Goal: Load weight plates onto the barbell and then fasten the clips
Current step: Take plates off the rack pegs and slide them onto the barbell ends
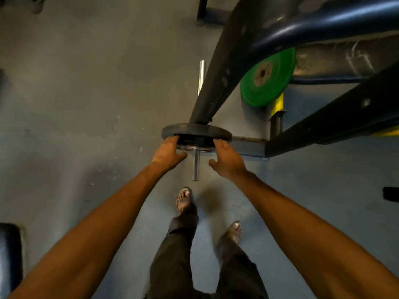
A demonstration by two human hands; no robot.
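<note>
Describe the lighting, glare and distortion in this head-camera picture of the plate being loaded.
Head view: dim, greenish light; glare streaks the blue frame tube; wide-angle bending curves the frame; both hands and the grey plate look slightly soft; a shadow falls by the feet.

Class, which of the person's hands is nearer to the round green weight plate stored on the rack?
The right hand: it grips the dark plate's rim on the side below the green plate. The left hand grips the opposite rim, farther away.

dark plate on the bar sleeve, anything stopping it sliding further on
Nothing visible does. The dark plate is already threaded on the bar sleeve, with the left hand and right hand on its rim; the sleeve beyond it is hidden.
</note>
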